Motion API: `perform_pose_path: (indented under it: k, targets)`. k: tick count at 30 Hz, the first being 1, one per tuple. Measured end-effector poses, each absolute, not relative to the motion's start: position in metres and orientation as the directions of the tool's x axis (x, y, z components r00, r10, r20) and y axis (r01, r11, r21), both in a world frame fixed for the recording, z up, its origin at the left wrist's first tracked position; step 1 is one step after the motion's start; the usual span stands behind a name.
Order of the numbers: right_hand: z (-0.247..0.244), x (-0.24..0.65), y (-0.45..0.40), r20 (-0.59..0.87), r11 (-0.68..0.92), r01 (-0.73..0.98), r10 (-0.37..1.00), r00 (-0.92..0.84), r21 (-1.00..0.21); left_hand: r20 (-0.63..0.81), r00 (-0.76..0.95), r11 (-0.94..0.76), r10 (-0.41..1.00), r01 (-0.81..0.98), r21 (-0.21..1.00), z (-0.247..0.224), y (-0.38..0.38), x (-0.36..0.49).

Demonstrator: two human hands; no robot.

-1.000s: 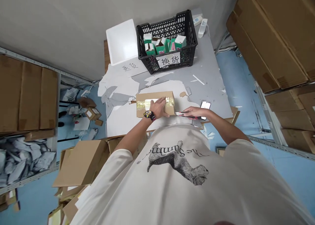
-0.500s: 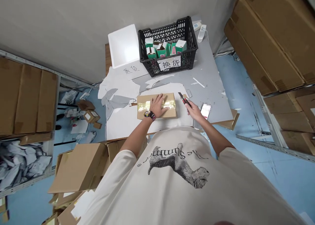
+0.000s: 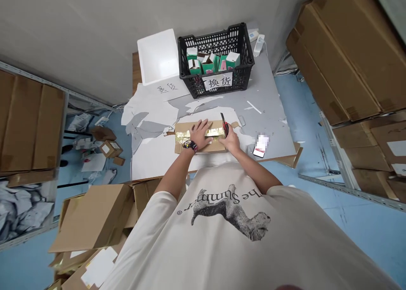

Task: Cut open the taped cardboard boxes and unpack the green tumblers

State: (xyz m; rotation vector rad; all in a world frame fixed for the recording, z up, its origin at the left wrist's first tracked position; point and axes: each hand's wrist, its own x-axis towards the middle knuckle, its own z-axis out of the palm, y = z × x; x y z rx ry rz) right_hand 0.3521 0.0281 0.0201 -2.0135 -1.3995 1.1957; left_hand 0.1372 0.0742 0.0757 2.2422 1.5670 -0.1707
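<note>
Head cam, landmark = taped carton (image 3: 179, 141). Carton lies flat on the table (image 3: 269, 112), near the edge by the person's body, long side roughly along that edge. Shiny yellowish tape (image 3: 215, 132) runs along its top.

Left hand (image 3: 199, 135): palm down on carton top, about mid-length, fingers spread and pointing away from the body. Wristwatch (image 3: 190, 145) sits over the carton's near side.

Right hand (image 3: 230, 141): at carton's right end, fingers curled round the red-and-black handle of a cutter knife (image 3: 225, 124). Blade end points up and away from the body. Can't tell if the thumb touches the carton.

Around the carton: phone (image 3: 259, 150) to its right, near table edge. White paper strip (image 3: 254, 107) beyond, to the right. Black crate (image 3: 240, 78) farther beyond, holding green-and-white boxes (image 3: 213, 65); white tray (image 3: 158, 61) left of the crate, beyond carton's left end.
</note>
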Motion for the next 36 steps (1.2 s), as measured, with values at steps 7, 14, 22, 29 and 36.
perform_pose_path:
  k: [7, 14, 22, 29, 36]
  targets:
    - [0.015, 0.364, 0.016, -0.322, -0.335, 0.473, 0.940, 0.111, -0.815, -0.306, 0.383, -0.329, 0.871, 0.919, 0.216, 0.076, 0.078, 0.139]
    - [0.033, 0.426, -0.014, -0.096, -0.074, 0.584, 0.995, -0.007, -0.809, -0.270, 0.355, -0.304, 0.895, 0.929, 0.212, 0.070, 0.084, 0.139]
    - [0.053, 0.472, -0.029, -0.125, 0.180, 0.845, 0.952, -0.278, -0.504, -0.244, 0.345, -0.299, 0.906, 0.931, 0.208, 0.065, 0.090, 0.139]
    - [0.067, 0.428, 0.003, -0.208, 0.273, 0.925, 0.920, -0.331, -0.265, -0.183, 0.355, -0.308, 0.917, 0.919, 0.245, 0.055, 0.078, 0.137]
    - [0.076, 0.472, 0.027, -0.133, 0.151, 0.952, 0.972, -0.192, -0.267, -0.118, 0.360, -0.307, 0.925, 0.895, 0.323, 0.046, 0.073, 0.133]
